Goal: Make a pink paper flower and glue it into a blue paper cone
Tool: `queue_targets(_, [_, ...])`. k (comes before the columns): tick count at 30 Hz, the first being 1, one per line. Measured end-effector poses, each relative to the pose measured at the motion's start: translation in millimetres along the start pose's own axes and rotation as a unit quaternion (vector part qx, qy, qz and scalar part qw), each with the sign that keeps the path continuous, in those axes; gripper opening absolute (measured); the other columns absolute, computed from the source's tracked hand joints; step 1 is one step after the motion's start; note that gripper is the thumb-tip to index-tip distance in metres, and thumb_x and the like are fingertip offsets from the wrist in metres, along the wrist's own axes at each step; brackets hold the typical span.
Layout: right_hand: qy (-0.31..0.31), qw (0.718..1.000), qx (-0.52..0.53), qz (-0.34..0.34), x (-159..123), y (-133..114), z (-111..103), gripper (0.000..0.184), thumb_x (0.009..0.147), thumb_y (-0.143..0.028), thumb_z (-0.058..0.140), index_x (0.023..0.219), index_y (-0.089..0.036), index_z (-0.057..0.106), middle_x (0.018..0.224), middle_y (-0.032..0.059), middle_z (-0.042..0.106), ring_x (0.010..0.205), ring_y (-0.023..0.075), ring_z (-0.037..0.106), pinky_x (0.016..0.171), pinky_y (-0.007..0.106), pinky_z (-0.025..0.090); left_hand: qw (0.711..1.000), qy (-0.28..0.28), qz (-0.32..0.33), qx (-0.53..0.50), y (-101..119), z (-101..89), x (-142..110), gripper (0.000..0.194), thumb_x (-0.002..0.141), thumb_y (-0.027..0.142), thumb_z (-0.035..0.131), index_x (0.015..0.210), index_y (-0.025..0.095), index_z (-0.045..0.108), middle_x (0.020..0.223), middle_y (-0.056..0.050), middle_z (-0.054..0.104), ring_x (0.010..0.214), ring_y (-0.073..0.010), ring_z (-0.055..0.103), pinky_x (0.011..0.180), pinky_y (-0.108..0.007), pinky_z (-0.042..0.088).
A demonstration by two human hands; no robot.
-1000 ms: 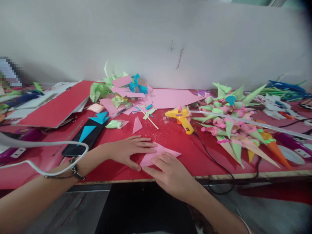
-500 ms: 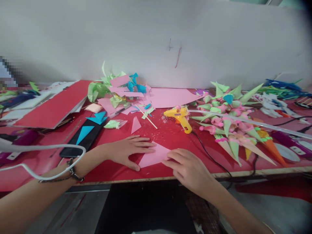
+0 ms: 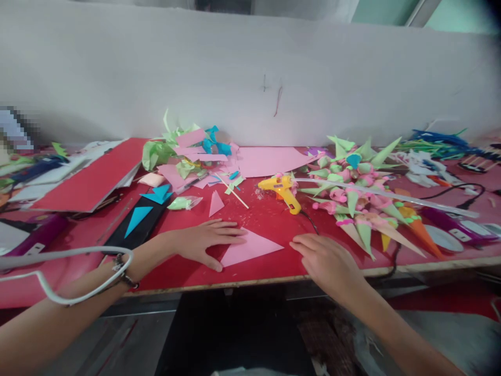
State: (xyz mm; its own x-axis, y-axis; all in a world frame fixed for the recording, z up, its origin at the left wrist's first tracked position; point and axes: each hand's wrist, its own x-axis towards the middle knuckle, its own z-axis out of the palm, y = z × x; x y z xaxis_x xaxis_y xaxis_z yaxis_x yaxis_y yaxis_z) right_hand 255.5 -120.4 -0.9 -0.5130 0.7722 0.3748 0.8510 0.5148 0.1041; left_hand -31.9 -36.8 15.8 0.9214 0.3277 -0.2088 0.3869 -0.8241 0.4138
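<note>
A pink paper triangle (image 3: 252,247) lies flat on the red table (image 3: 274,219) near its front edge. My left hand (image 3: 205,241) rests palm down with fingers stretched out, its fingertips on the triangle's left corner. My right hand (image 3: 326,261) lies to the right of the triangle, clear of it, fingers loosely spread and holding nothing. Just beyond its fingertips runs the black cord of a yellow glue gun (image 3: 282,189).
A heap of green, pink and orange paper cones (image 3: 364,203) fills the right side. Paper scraps (image 3: 191,154), a pink sheet (image 3: 270,159), a black phone (image 3: 135,224) with blue triangles and a red board (image 3: 94,177) lie left and behind. A white cable (image 3: 66,300) loops over my left wrist.
My right hand has slid off the pink triangle to the right, toward the glue gun's cord. The left hand has stayed on the paper's left corner.
</note>
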Motion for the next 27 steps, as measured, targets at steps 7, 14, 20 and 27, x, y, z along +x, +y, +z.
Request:
queue_targets(7, [-0.066, 0.973, 0.215, -0.056, 25.6, -22.4, -0.9, 0.040, 0.081, -0.025, 0.047, 0.121, -0.023, 0.045, 0.121, 0.0046, 0.051, 0.110, 0.0164, 0.046, 0.092, 0.029, 0.039, 0.996, 0.027, -0.069, -0.050, 9.5, 1.2, -0.2, 0.088, 0.067, 0.058, 0.054, 0.135, 0.030, 0.007, 0.144, -0.003, 0.007, 0.130, -0.0265, 0.010, 0.104, -0.043, 0.012])
queue_targets(14, [-0.082, 0.975, 0.192, -0.073, 55.6, -30.4, 17.1, 0.029, 0.083, -0.027, 0.047, 0.109, -0.018, 0.055, 0.100, 0.0089, 0.056, 0.092, 0.0176, 0.052, 0.077, 0.028, 0.044, 0.980, 0.137, -0.131, -0.053, 34.6, -1.5, 0.6, 0.076, 0.071, 0.053, 0.051, 0.134, 0.026, 0.018, 0.142, -0.007, 0.016, 0.128, -0.0251, 0.018, 0.100, -0.036, 0.025])
queue_targets(20, [-0.035, 0.994, 0.042, -0.098, 69.9, -36.0, 14.2, 0.016, 0.083, -0.012, 0.045, 0.088, -0.013, 0.060, 0.077, 0.0061, 0.062, 0.074, 0.0174, 0.056, 0.065, 0.028, 0.040, 0.961, 0.233, -0.116, 0.091, 42.8, -2.7, 20.8, 0.019, 0.081, 0.026, 0.046, 0.096, 0.019, 0.055, 0.096, -0.006, 0.062, 0.087, -0.0177, 0.057, 0.075, -0.029, 0.042])
queue_targets(27, [0.027, 0.988, 0.149, 0.023, 88.7, -27.5, -13.4, 0.019, 0.086, -0.023, 0.042, 0.074, -0.016, 0.055, 0.064, 0.0019, 0.061, 0.060, 0.0121, 0.055, 0.053, 0.022, 0.031, 0.879, 0.332, -0.143, 0.310, 52.7, -18.4, 39.9, 0.018, 0.081, 0.018, 0.039, 0.068, 0.014, 0.051, 0.063, -0.004, 0.060, 0.060, -0.0163, 0.056, 0.058, -0.028, 0.037])
